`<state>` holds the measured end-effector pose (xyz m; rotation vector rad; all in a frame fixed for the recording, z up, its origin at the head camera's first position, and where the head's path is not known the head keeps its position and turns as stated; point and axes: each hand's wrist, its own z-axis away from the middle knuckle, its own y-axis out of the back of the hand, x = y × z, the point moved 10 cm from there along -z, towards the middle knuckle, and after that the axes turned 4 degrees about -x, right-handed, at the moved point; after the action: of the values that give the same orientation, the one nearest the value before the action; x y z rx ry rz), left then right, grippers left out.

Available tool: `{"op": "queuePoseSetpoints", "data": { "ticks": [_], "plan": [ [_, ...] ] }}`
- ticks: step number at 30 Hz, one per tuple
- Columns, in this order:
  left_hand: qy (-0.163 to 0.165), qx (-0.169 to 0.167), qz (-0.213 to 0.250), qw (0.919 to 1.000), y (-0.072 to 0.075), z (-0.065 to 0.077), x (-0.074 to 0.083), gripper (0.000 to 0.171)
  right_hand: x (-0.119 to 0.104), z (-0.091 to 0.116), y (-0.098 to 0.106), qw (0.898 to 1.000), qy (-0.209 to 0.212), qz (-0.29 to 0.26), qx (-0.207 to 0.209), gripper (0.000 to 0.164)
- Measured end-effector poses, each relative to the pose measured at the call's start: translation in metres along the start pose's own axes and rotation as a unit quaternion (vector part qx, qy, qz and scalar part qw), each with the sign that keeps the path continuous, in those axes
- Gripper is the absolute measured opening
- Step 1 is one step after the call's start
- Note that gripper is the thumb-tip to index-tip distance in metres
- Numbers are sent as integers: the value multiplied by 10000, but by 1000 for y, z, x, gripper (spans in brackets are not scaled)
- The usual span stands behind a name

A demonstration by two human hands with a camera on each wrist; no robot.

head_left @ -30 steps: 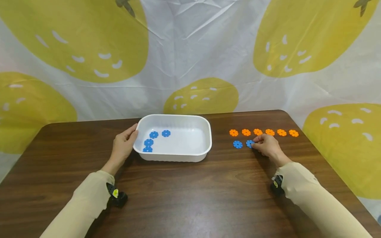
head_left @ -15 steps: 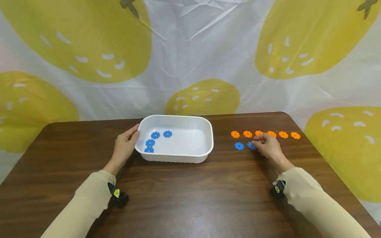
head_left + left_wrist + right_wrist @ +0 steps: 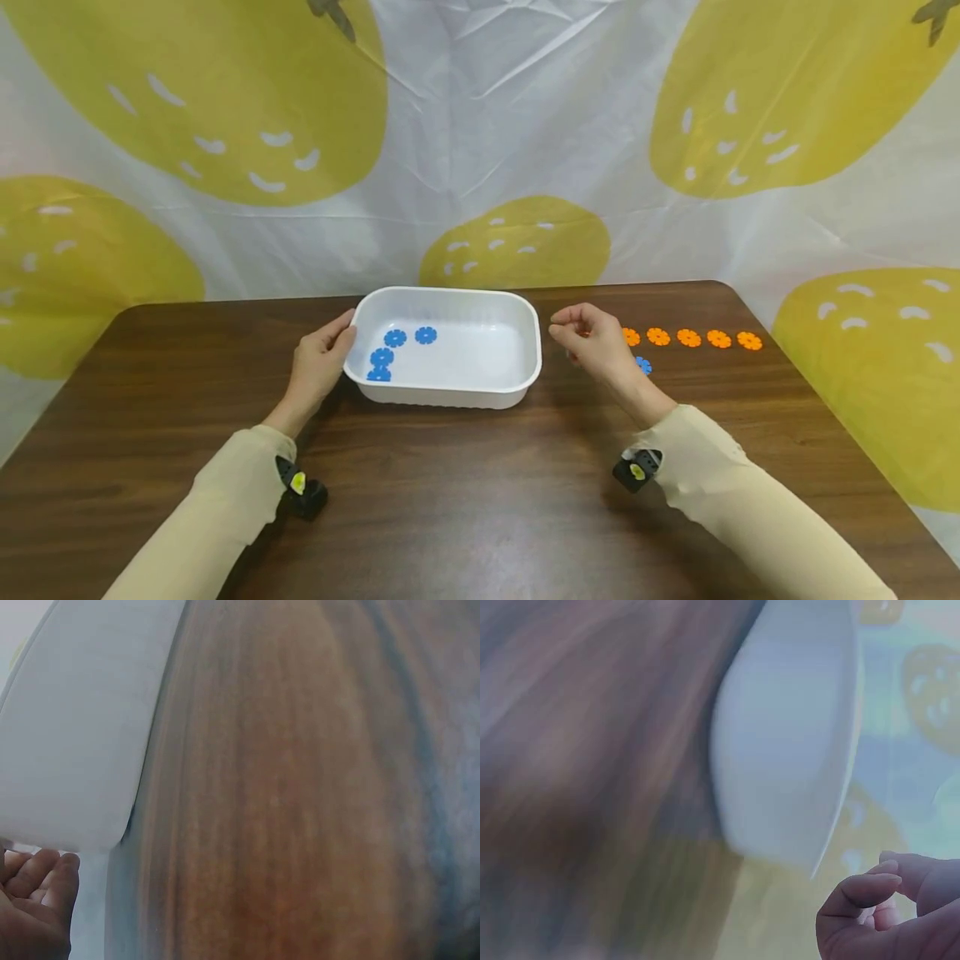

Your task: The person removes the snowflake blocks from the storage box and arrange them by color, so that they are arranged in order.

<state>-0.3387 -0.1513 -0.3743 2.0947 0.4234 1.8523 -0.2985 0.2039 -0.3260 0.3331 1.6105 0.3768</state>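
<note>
A: How are the hands placed?

B: The left hand (image 3: 315, 360) holds the left end of the white plastic tub (image 3: 442, 397), thumb and fingers bent at the rim. The right hand (image 3: 600, 343) hangs just right of the tub, fingers loosely bent, tips slightly apart; I see no disc in it.

A: And the discs?

B: Four blue notched discs (image 3: 426, 335) lie inside the tub, toward its left. On the wooden table (image 3: 450, 492), to the right, orange notched discs (image 3: 688, 337) form a far row; a lone blue notched disc (image 3: 645, 365) shows nearer, partly hidden by the right hand.

A: What might go wrong?

B: If the right hand dips too low, it could drag that lone disc out of place. Knocking the rim might shift the tub if the left hold is slack. The two nearest discs inside seem to touch or overlap, so one pinch could lift both.
</note>
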Motion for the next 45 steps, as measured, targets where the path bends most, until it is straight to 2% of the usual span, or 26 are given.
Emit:
{"op": "queuePoseSetpoints", "data": {
  "ticks": [7, 12, 17, 28, 36, 45],
  "plan": [
    [-138, 97, -116, 9998, 1, -1, 3, 39, -28, -17, -57, 9984, -11, -524, -232, 19],
    [-104, 67, -57, 9999, 1, -1, 1, 39, -29, -31, -97, 9961, -291, -712, -444, 18],
    [-69, 67, -68, 9999, 1, -2, 0, 40, -24, -44, -121, 9941, -634, -751, -454, 20],
    [-102, 126, -170, 9997, 3, -3, -1, 39, -14, -62, -147, 9927, -985, -432, -538, 27],
    [-108, 106, -144, 9998, 2, -2, 2, 39, -12, -68, -154, 9926, -1062, 105, -577, 27],
    [-70, 30, -100, 9999, 2, -1, 0, 40, -5, -69, -160, 9867, -1377, 492, -714, 29]
  ]
}}
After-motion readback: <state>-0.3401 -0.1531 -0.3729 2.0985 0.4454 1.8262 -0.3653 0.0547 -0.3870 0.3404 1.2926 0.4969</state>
